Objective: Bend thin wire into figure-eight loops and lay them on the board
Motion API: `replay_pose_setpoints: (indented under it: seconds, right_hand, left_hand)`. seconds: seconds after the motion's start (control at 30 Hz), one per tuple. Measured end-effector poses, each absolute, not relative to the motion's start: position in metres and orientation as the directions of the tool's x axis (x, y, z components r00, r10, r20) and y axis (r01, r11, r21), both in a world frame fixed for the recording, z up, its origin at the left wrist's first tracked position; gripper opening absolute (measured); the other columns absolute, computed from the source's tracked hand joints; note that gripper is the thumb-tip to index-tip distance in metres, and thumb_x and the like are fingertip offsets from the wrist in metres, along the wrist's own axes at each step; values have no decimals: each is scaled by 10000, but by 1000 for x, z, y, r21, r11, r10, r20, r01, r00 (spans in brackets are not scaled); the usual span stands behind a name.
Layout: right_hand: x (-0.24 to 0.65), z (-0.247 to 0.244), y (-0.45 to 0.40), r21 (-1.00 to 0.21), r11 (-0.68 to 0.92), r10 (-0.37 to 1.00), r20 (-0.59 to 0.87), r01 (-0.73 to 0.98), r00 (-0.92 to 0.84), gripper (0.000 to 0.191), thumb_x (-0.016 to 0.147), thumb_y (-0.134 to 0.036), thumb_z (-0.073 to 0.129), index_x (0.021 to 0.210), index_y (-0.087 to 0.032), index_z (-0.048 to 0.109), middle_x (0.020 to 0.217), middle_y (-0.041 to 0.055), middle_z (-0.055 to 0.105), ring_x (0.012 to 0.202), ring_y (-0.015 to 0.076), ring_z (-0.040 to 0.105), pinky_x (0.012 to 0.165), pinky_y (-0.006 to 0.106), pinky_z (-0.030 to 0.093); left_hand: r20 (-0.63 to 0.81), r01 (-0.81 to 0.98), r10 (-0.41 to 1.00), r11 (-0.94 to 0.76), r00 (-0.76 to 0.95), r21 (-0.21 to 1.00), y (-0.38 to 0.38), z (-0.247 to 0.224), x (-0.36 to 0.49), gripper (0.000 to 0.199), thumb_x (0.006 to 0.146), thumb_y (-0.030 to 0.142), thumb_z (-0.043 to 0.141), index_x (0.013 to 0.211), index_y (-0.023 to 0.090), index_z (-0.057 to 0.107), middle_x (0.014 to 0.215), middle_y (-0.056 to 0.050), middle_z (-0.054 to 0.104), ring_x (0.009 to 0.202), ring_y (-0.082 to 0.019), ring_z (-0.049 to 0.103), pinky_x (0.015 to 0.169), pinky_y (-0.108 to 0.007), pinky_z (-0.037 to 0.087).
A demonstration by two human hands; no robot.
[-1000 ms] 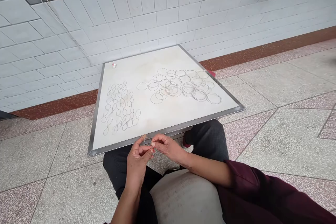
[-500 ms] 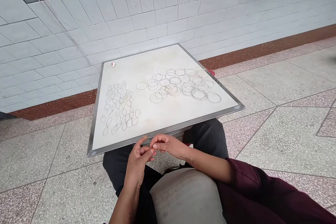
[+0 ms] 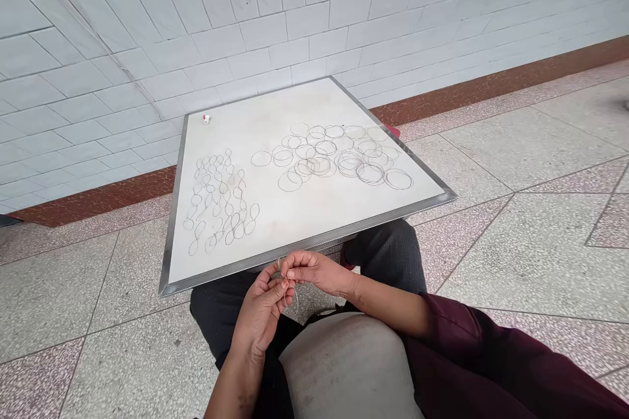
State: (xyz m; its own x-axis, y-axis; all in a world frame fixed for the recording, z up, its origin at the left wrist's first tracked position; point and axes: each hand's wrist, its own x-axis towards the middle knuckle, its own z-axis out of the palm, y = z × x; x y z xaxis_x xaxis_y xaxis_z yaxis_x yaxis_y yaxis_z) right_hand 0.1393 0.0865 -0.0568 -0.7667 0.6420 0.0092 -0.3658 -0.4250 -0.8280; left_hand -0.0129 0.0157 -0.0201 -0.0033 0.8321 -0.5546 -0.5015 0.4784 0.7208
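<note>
A thin wire loop (image 3: 297,301) is pinched between both hands, just in front of the table's near edge. My left hand (image 3: 264,301) is closed on it with thumb and fingertips. My right hand (image 3: 310,272) grips it from the other side, its fingertips touching those of the left. One rounded part of the loop hangs below the fingers, and a small arc shows above them; the middle is hidden by the fingers. On the white table (image 3: 275,209) lie several twisted figure-eight wire loops (image 3: 223,200) at the left and overlapping round wire rings (image 3: 339,157) at the right.
A small red and white object (image 3: 207,119) sits near the table's far left corner. The table has a grey metal rim (image 3: 314,239) and stands close to a white tiled wall (image 3: 206,46). My knees are under its near edge, above a speckled stone floor (image 3: 142,347).
The wire between my fingers now shows a wider loop hanging below them. My left fingers have curled in closer to the right hand. The view has shifted slightly.
</note>
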Motion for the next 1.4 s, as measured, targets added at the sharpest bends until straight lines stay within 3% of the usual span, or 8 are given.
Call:
replay_pose_setpoints:
  seconds: [0.23,0.57,1.07,1.23,1.4]
  right_hand:
    - [140,-64,93,-816,-428,629,39,-388,-776,263,807,-391,767,839,-159,647,765,-3,664,673,113,624,653,251,490]
    - [141,-57,99,-851,-410,640,-12,-328,-768,325,815,-450,744,911,-159,634,750,-10,644,665,111,611,626,249,486]
    - [145,-63,104,-879,-382,558,28,-287,-829,263,871,-389,700,969,-153,636,777,1,666,655,96,631,566,200,419]
    - [144,-59,101,-874,-388,602,-1,-291,-799,275,855,-413,708,916,-161,617,761,-5,652,652,99,613,569,209,438]
    - [145,-53,98,-881,-361,666,-15,-305,-746,285,843,-415,716,930,-162,618,790,-7,648,657,97,596,591,224,464]
  left_hand:
    - [-608,-645,787,519,103,561,19,-27,-10,463,677,46,820,1085,173,643,753,6,680,624,-72,641,599,-152,513]
    - [-500,-607,866,406,17,683,21,-23,-10,701,726,70,806,1343,187,495,842,-18,710,748,-113,679,719,-225,558]
    - [-564,-641,825,446,25,625,23,-26,-8,594,657,44,836,1184,181,597,782,5,697,644,-84,650,630,-175,533]
    - [-590,-666,807,443,5,601,20,-26,-6,531,678,71,833,1158,172,629,785,0,694,650,-80,651,635,-171,531]
    - [-569,-616,822,433,-31,658,15,-21,-5,610,689,150,847,1245,157,598,840,-57,736,723,-119,679,663,-200,535]
